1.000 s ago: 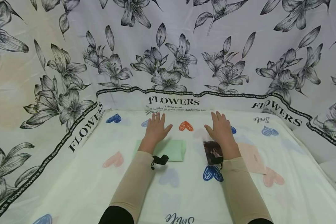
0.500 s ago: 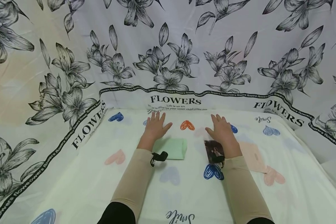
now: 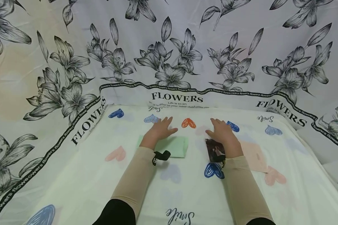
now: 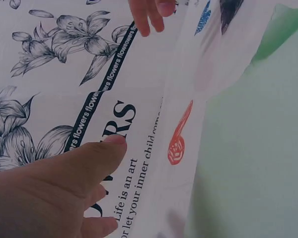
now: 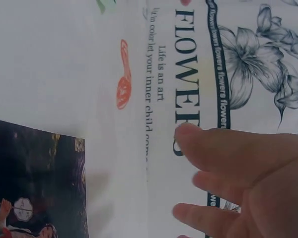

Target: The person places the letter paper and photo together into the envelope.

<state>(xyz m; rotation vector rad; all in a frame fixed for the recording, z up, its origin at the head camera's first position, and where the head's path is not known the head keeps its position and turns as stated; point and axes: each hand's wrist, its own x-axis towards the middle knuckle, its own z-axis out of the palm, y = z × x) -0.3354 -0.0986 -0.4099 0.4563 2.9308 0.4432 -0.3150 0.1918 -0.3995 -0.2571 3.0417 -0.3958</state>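
Observation:
My left hand (image 3: 159, 132) hovers with fingers spread loosely and holds nothing. Below it lies a light green envelope-like paper (image 3: 174, 148), creased near its right end and partly covered by my wrist; the green paper (image 4: 258, 144) looms large in the left wrist view. Farther right, my right hand (image 3: 223, 134) is likewise relaxed, its thumb apart from the fingers. Beside that wrist sits a dark photo print (image 3: 213, 149) showing a figure; the photo's corner (image 5: 39, 168) appears in the right wrist view. A pale pink envelope-like paper (image 3: 254, 157) is partly hidden behind the right forearm.
A white cloth with printed hearts (image 3: 188, 123) and "Smile" lettering covers the surface. Behind it rises a white curtain (image 3: 174, 98) with black lilies and "FLOWERS" print, wrapping round the left and right sides. A black strap (image 3: 161, 156) sits at the left wrist.
Both hands have drawn back slightly toward the person, fingers a bit more bent. The left hand has turned rightward. The papers and photo keep their places; the head view has shifted a little.

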